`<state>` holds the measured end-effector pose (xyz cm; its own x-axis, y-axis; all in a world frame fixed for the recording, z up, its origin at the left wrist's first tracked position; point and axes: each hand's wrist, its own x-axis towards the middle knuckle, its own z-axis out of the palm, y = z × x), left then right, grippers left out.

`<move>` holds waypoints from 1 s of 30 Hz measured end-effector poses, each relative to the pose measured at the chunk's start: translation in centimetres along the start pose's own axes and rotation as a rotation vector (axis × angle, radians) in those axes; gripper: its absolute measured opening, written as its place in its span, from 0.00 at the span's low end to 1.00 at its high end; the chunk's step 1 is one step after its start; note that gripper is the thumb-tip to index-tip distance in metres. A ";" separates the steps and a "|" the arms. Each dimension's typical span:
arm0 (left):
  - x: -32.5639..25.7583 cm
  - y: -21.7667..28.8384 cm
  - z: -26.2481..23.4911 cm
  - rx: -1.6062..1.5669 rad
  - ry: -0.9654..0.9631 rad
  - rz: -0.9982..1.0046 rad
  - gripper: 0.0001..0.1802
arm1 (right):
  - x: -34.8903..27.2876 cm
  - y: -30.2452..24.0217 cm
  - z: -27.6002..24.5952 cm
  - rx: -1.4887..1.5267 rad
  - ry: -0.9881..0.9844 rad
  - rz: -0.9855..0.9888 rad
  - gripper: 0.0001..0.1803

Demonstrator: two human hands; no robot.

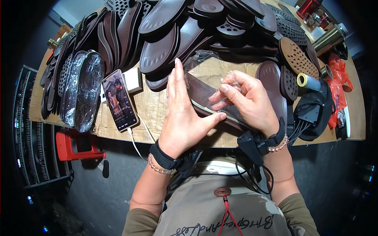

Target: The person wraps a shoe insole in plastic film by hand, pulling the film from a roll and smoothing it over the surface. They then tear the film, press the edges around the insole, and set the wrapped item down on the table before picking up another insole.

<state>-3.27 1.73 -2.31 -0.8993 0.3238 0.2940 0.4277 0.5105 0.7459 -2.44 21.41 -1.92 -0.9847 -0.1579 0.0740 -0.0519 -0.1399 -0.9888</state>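
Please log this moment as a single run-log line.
left hand: steadies shoe sole | right hand: pulls clear film | phone: left

A cardboard-covered workbench (354,118) stands on a dark grey floor (90,196) — a red stool (69,146) tucked under the workbench's left end, black wire racks (29,129) beyond.

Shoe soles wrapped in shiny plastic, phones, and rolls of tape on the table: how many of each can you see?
Plastic-wrapped soles: 2
Phone: 1
Tape roll: 1
Total: 4
The bare brown soles are piled too thick to count.
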 end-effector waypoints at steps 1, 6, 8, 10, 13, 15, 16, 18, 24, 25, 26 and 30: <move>0.0 -0.2 -0.1 -0.027 -0.009 -0.014 0.82 | 0.0 0.1 0.0 0.001 0.002 0.003 0.09; 0.0 -1.3 -1.1 -0.082 -0.053 0.022 0.75 | -0.2 0.3 0.2 -0.028 0.013 -0.001 0.08; -0.1 -2.0 -1.5 -0.119 -0.059 0.040 0.75 | -0.3 0.5 0.4 -0.064 0.019 0.015 0.08; -0.2 -1.2 -1.9 -0.065 -0.063 0.001 0.78 | -0.4 0.7 0.4 -0.068 0.016 0.045 0.08; -0.5 -1.2 -1.3 -0.028 -0.039 -0.038 0.81 | -0.7 0.1 0.2 -0.131 -0.039 0.123 0.08; -0.7 -2.1 -1.2 -0.089 -0.029 -0.046 0.81 | -0.7 0.0 0.5 -0.160 -0.046 0.109 0.07; -0.7 -2.4 -1.3 -0.143 -0.014 -0.058 0.81 | -0.7 0.1 0.4 -0.158 -0.043 0.109 0.07; -0.6 -2.8 -1.6 -0.177 -0.033 -0.070 0.79 | -0.7 0.2 0.3 -0.175 -0.063 0.100 0.07; -0.7 -2.4 -0.8 -0.049 -0.046 -0.009 0.80 | -1.4 0.2 0.7 -0.263 -0.008 0.071 0.06; -0.8 -2.1 -0.6 0.040 -0.040 0.027 0.80 | -1.6 0.3 0.7 -0.261 -0.010 0.071 0.06; -0.8 -2.1 -0.6 0.128 -0.033 0.062 0.80 | -1.9 0.5 0.6 -0.397 -0.034 0.035 0.06; -1.3 -3.2 -0.9 0.034 -0.074 0.011 0.76 | -3.1 0.5 1.8 -0.624 -0.029 -0.127 0.04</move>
<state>-3.53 -1.04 -4.60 -0.8860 0.3868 0.2559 0.4413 0.5332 0.7218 0.88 20.04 -2.45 -0.9602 -0.2046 0.1903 -0.2633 0.4349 -0.8611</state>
